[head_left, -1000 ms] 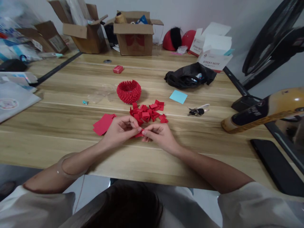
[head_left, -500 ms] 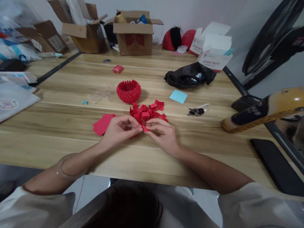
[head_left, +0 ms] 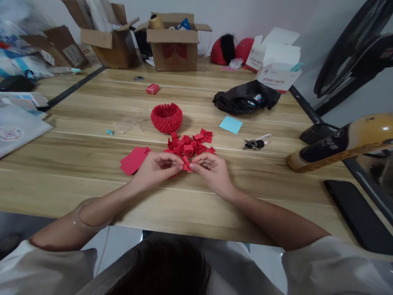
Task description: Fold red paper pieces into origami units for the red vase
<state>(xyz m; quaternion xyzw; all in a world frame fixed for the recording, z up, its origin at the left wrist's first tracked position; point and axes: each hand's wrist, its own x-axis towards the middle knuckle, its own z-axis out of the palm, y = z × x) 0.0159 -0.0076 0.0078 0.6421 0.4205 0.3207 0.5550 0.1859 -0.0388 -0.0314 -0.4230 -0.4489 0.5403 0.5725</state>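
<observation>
My left hand (head_left: pixel 155 168) and my right hand (head_left: pixel 211 170) meet at the middle of the wooden table (head_left: pixel 92 192), fingertips pinched together on a small folded red paper piece (head_left: pixel 186 164). Just beyond them lies a pile of folded red paper pieces (head_left: pixel 190 144). A stack of flat red paper sheets (head_left: pixel 133 159) sits left of my left hand. Farther back stands a round red bowl (head_left: pixel 166 118) built from folded paper pieces.
A blue sticky note (head_left: pixel 231 124), keys (head_left: pixel 255 143) and a black bag (head_left: pixel 245 101) lie to the right. Cardboard boxes (head_left: pixel 173 41) and sticky-note boxes (head_left: pixel 278 61) line the back edge. A yellow and black object (head_left: pixel 340 145) and a dark slab (head_left: pixel 356 215) sit far right.
Both hands have moved slightly away from me toward the pile, still pinching the red paper piece; my right hand's fingers shifted on it.
</observation>
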